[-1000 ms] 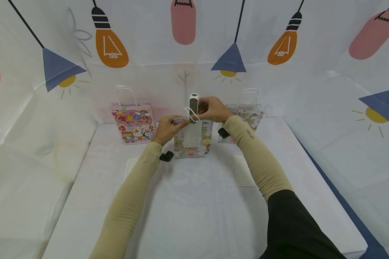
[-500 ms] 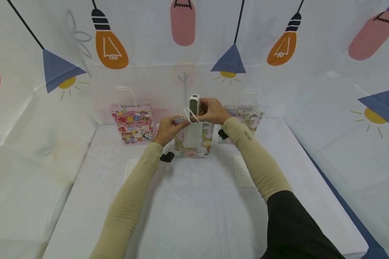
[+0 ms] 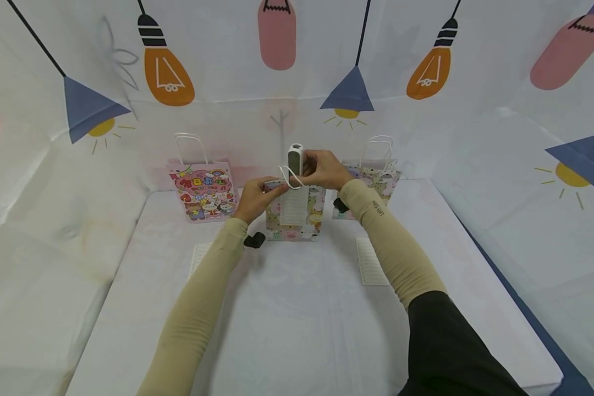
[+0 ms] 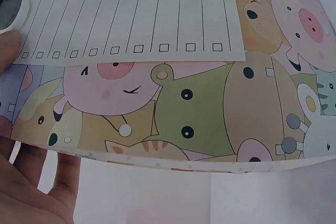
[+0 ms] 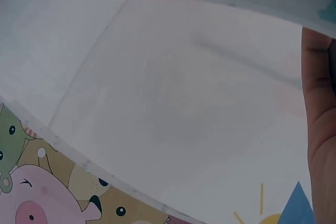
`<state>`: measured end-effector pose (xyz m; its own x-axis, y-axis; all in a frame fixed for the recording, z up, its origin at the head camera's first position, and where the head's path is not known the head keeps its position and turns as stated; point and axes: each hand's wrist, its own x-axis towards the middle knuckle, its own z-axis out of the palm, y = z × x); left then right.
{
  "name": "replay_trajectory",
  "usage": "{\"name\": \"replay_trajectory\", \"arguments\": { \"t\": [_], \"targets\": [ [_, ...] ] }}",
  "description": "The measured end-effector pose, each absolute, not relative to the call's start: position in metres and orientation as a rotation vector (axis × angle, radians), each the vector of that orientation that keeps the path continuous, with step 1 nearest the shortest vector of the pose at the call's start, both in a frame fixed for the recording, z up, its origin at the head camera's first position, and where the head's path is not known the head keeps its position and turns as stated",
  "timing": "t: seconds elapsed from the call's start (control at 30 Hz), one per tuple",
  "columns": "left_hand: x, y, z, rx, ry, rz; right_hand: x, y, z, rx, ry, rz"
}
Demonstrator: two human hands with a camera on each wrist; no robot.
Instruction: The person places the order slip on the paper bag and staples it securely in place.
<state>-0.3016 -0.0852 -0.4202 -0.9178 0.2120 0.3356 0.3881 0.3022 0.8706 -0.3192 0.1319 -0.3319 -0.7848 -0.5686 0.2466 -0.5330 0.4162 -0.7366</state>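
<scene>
In the head view a paper gift bag (image 3: 315,220) with an animal print stands mid-table, a lined checklist slip (image 3: 293,210) flat against its front. My left hand (image 3: 256,197) pinches the slip and the bag's top edge, thumb in front; the left wrist view has fingers (image 4: 31,169) behind the bag wall. My right hand (image 3: 328,169) grips a small white tool with a dark grey face (image 3: 295,158), stapler-like in shape, upright at the bag's top edge. The bag's white cord handle (image 3: 291,179) loops across the tool. Inside the bag mouth shows bare white paper (image 5: 173,93).
A pink cartoon gift bag (image 3: 208,192) stands at the back left, another animal-print bag (image 3: 383,184) at the back right, partly behind the right forearm. Lined slips lie flat: one slip (image 3: 199,256) beside the left sleeve, another slip (image 3: 371,264) beside the right sleeve.
Almost nothing differs. The tool tilted slightly and returned to upright; both hands keep their places at the bag's top edge.
</scene>
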Motion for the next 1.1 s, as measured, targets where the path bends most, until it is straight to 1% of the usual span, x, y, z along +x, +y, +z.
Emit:
{"name": "replay_trajectory", "arguments": {
  "t": [0.2,0.3,0.5,0.63,0.9,1.1],
  "targets": [
    [-0.302,-0.085,-0.420,-0.578,-2.395,-1.694,-0.339,0.136,-0.348,-1.025,2.632,-1.352],
    [-0.301,-0.085,-0.419,-0.580,-2.399,-1.700,-0.341,0.136,-0.348,-1.038,2.614,-1.377],
    [-0.300,-0.086,-0.420,-0.587,-2.403,-1.713,-0.325,0.133,-0.332,-1.031,2.576,-1.422],
    [-0.300,-0.087,-0.420,-0.581,-2.420,-1.736,-0.314,0.133,-0.320,-1.104,2.615,-1.426],
    [-0.301,-0.089,-0.421,-0.575,-2.442,-1.743,-0.314,0.139,-0.314,-1.157,2.695,-1.446],
    [-0.301,-0.091,-0.420,-0.575,-2.432,-1.729,-0.316,0.143,-0.311,-1.164,2.650,-1.577]
  ]
}}
